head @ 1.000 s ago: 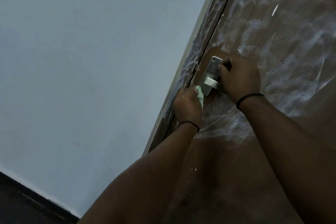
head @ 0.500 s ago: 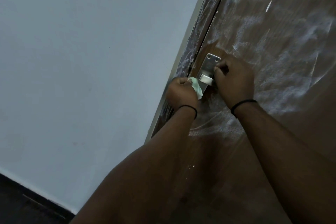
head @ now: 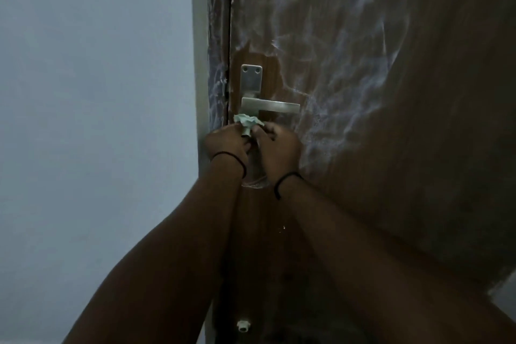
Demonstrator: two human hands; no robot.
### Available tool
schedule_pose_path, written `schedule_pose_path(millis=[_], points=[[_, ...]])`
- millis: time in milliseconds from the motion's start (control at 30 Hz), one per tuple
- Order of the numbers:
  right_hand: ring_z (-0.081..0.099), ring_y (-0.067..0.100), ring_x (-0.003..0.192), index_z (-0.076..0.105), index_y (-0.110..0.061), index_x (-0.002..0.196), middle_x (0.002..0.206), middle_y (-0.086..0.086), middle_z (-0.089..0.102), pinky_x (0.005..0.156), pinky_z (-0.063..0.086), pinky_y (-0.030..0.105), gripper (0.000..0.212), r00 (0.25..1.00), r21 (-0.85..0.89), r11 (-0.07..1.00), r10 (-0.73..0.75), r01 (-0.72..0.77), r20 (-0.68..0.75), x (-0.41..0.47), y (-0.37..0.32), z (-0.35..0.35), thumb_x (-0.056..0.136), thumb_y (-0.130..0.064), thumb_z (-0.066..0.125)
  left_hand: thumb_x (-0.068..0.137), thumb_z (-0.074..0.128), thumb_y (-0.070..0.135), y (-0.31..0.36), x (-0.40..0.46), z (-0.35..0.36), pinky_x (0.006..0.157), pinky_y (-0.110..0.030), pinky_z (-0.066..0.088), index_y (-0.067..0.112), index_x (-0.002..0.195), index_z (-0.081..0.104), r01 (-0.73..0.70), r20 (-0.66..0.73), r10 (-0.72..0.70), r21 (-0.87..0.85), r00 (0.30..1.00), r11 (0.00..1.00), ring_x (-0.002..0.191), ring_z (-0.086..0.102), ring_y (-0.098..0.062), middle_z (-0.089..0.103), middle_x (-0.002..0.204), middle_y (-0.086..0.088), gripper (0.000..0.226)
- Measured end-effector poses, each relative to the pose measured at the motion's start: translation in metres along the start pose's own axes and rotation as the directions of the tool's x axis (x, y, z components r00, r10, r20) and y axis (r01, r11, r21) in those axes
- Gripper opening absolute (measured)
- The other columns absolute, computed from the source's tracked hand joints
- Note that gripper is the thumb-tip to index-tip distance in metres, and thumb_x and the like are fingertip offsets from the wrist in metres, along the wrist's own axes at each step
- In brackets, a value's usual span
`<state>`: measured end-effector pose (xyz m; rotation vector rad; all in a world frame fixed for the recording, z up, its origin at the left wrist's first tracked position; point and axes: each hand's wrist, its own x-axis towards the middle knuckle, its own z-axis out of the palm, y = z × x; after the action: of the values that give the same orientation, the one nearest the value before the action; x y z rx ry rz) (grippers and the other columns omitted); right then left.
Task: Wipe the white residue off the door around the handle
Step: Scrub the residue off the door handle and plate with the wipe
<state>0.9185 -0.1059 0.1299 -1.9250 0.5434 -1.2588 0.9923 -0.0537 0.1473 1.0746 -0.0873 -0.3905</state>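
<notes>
Status: both hands sit just below the lever handle [head: 270, 106] of the brown door [head: 363, 176]. L hand [head: 227, 142] and R hand [head: 279, 148] are together, each w/ fingers curled, pinching a crumpled pale-green cloth [head: 248, 121] between them. The cloth touches the door directly under the lever, near the latch edge. The metal backplate [head: 251, 79] is exposed above it.

White residue [head: 349, 70]: heavy swirls remain to the R of and above the handle. A bare brown patch surrounds the backplate, so that zone reads as cleaned. Streaks also show on the door frame [head: 216, 64] to the L. Judged progress: early; most residue is untouched.

Risks from this position:

1. Smearing. The cloth is bunched small, so contact area is low. A loaded or dry wad would prob. push residue around, not lift it. Refold to a clean face.
2. Missed band. Residue under and behind the lever is partly hidden by the hands; cannot tell if it is clear.
3. Snagging. Loose cloth folds sit next to the lever underside and could catch on it during an upward stroke.
4. Lever actuation. Upward pressure against the lever, or a knock on it, may move the latch and shift the door.
5. Poor light. The dim scene makes thin film hard to verify.
</notes>
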Motion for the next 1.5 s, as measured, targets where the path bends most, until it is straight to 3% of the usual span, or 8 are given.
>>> schedule_pose_path(millis=[100, 267, 533, 633, 900, 1033, 1200, 1500], points=[[0.06, -0.001, 0.068, 0.073, -0.017, 0.092, 0.077, -0.011, 0.068, 0.056, 0.042, 0.007, 0.015, 0.981, 0.156, 0.974, 0.178, -0.166, -0.07, 0.009, -0.013, 0.018, 0.087, -0.031, 0.068, 0.09, 0.058, -0.001, -0.001, -0.003, -0.003, 0.04, -0.02, 0.045, -0.002, 0.105, 0.067, -0.023, 0.036, 0.024, -0.041, 0.999, 0.999, 0.042, 0.056, -0.016, 0.06, 0.071, -0.016, 0.017], [0.07, 0.021, 0.075, 0.069, -0.016, 0.083, 0.083, 0.002, 0.073, 0.069, 0.061, 0.04, 0.006, 0.916, 0.22, 0.913, 0.378, -0.343, -0.138, 0.012, -0.006, 0.028, 0.085, -0.012, 0.066, 0.085, 0.06, -0.006, -0.008, 0.0, -0.009, 0.04, -0.019, 0.042, -0.003, 0.096, 0.068, -0.02, 0.049, 0.017, 0.066, 0.999, 0.998, 0.038, 0.053, -0.015, 0.061, 0.053, -0.009, 0.014], [0.07, 0.021, 0.071, 0.073, -0.014, 0.082, 0.079, 0.005, 0.074, 0.066, 0.061, 0.038, 0.005, 0.886, 0.274, 0.864, 0.457, -0.422, -0.076, 0.003, 0.002, 0.044, 0.083, -0.013, 0.069, 0.073, 0.065, 0.0, -0.008, 0.007, -0.017, 0.056, -0.029, 0.05, 0.012, 0.07, 0.075, -0.177, -0.088, 0.201, 0.225, 0.976, 0.958, 0.06, 0.062, -0.023, 0.067, 0.059, -0.009, 0.016], [0.071, 0.021, 0.065, 0.067, -0.015, 0.073, 0.074, 0.007, 0.072, 0.059, 0.06, 0.034, 0.012, 0.826, 0.436, 0.743, 0.564, -0.509, 0.002, 0.009, -0.002, 0.048, 0.081, -0.008, 0.068, 0.072, 0.071, 0.007, -0.003, 0.007, -0.016, 0.042, -0.013, 0.044, 0.021, 0.06, 0.071, -0.256, -0.113, 0.303, 0.314, 0.946, 0.914, 0.045, 0.063, -0.004, 0.064, 0.046, 0.011, 0.019], [0.066, 0.014, 0.051, 0.069, 0.003, 0.09, 0.071, 0.011, 0.069, 0.045, 0.052, 0.021, 0.011, 0.75, 0.746, 0.42, 0.642, -0.517, 0.159, 0.017, -0.009, 0.043, 0.086, 0.007, 0.06, 0.084, 0.066, 0.01, -0.001, 0.008, -0.004, 0.044, -0.02, 0.046, -0.002, 0.105, 0.07, -0.16, -0.106, 0.215, 0.382, 0.971, 0.91, 0.056, 0.056, -0.015, 0.066, 0.084, -0.004, 0.025], [0.067, 0.012, 0.053, 0.07, 0.004, 0.096, 0.073, 0.011, 0.07, 0.046, 0.051, 0.019, 0.013, 0.778, 0.731, 0.476, 0.617, -0.49, 0.119, 0.021, -0.005, 0.032, 0.086, 0.006, 0.061, 0.08, 0.064, 0.0, -0.003, -0.001, 0.009, 0.067, -0.036, 0.055, -0.004, 0.092, 0.073, -0.118, -0.062, 0.139, 0.268, 0.988, 0.956, 0.07, 0.066, -0.026, 0.07, 0.081, -0.018, 0.016], [0.071, 0.012, 0.067, 0.071, -0.014, 0.087, 0.075, 0.003, 0.072, 0.058, 0.057, 0.025, 0.016, 0.854, 0.665, 0.623, 0.518, -0.411, 0.042, 0.019, 0.001, 0.022, 0.085, 0.001, 0.065, 0.077, 0.066, -0.006, -0.009, -0.008, 0.014, 0.059, -0.03, 0.054, -0.005, 0.091, 0.073, -0.097, -0.034, 0.102, 0.127, 0.994, 0.987, 0.06, 0.064, -0.024, 0.068, 0.076, -0.019, 0.016], [0.061, 0.012, 0.097, 0.072, -0.014, 0.107, 0.11, 0.002, 0.065, 0.084, 0.052, 0.021, 0.021, 0.996, 0.073, 0.997, 0.034, -0.028, -0.087, 0.013, 0.007, 0.013, 0.087, -0.01, 0.065, 0.088, 0.062, 0.004, -0.008, -0.013, -0.01, 0.08, -0.042, 0.061, 0.012, 0.083, 0.079, -0.134, 0.193, 0.087, 0.247, 0.977, 0.96, 0.086, 0.073, -0.03, 0.076, 0.085, -0.013, 0.019]])
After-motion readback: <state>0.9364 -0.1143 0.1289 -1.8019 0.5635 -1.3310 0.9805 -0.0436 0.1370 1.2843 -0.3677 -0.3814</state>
